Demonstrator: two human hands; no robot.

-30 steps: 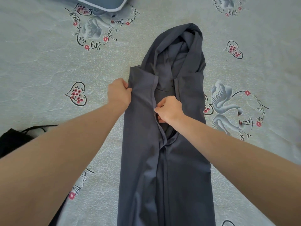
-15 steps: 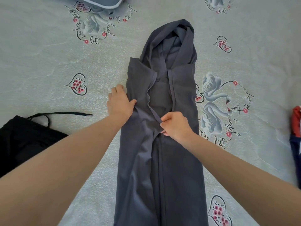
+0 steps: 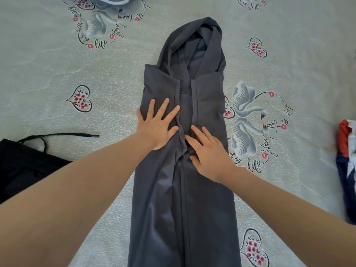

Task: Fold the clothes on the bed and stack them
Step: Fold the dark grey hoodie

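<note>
Head cam: my left hand (image 3: 158,125) and right hand (image 3: 209,151) both lie flat, fingers spread wide, pressing the grey hooded garment (image 3: 185,189) on the bedsheet (image 3: 96,74). Its hood sits past my fingertips. Black drawstring clothing (image 3: 25,162) is off left, a red-and-blue piece (image 3: 346,160) far right.
</note>
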